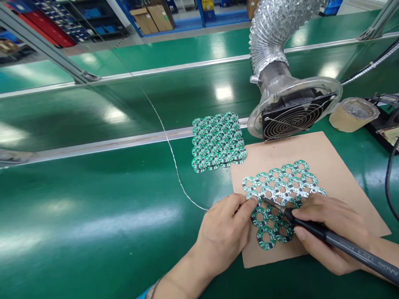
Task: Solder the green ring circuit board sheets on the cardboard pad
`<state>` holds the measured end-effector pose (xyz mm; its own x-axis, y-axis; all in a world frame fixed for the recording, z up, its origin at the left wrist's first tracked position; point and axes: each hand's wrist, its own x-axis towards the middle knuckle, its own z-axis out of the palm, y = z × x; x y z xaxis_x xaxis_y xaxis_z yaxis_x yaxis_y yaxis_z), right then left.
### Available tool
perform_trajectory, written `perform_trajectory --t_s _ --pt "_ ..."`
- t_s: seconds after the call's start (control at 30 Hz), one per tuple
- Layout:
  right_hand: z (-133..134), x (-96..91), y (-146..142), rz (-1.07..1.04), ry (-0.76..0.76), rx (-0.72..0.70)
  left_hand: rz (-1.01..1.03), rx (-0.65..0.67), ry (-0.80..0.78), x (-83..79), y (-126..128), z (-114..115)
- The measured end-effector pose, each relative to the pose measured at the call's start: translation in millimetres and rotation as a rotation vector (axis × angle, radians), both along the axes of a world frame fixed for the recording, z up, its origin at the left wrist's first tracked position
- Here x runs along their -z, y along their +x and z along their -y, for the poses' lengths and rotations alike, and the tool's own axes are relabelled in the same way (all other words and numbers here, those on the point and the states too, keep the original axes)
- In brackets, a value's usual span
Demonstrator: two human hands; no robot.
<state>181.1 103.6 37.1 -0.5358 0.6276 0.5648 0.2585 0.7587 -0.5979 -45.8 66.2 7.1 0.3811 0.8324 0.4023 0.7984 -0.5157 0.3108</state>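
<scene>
A panel of ring-shaped green circuit boards (pixel 266 238) lies on a sheet of brown cardboard (pixel 338 178). My right hand (pixel 334 231) is closed around a black soldering iron (pixel 355 250), its metal tip touching or just above the panel's left part. Close to that tip, my left hand (pixel 225 233) pinches the end of a thin solder wire (pixel 177 168) at the panel's left edge. The wire curves up and away to the left. Fingers of both hands cover parts of the panel.
A stack of similar ring board panels (pixel 217 142) sits behind the cardboard. Above it at right hangs a fume extractor fan (pixel 294 117) on a silver duct (pixel 280 25). A yellowish round container (pixel 353 114) and an iron stand (pixel 397 132) are at far right, near a black cable (pixel 390 188).
</scene>
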Motion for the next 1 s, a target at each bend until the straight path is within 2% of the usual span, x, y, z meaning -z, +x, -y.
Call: perform_trajectory --t_s 0.37,0.7,1.0 --pt "3.0 1.0 -1.4 0.03 0.01 0.012 -0.098 0.005 0.091 1.8 4.1 -1.0" --pt "-0.5 2.6 -3.3 -0.005 0.055 0.045 -0.009 -0.053 0.099 3.5 4.9 -3.3" --pt "-1.5 3.2 -4.0 -0.003 0.052 0.027 -0.049 -0.048 0.114 4.0 4.9 -3.7"
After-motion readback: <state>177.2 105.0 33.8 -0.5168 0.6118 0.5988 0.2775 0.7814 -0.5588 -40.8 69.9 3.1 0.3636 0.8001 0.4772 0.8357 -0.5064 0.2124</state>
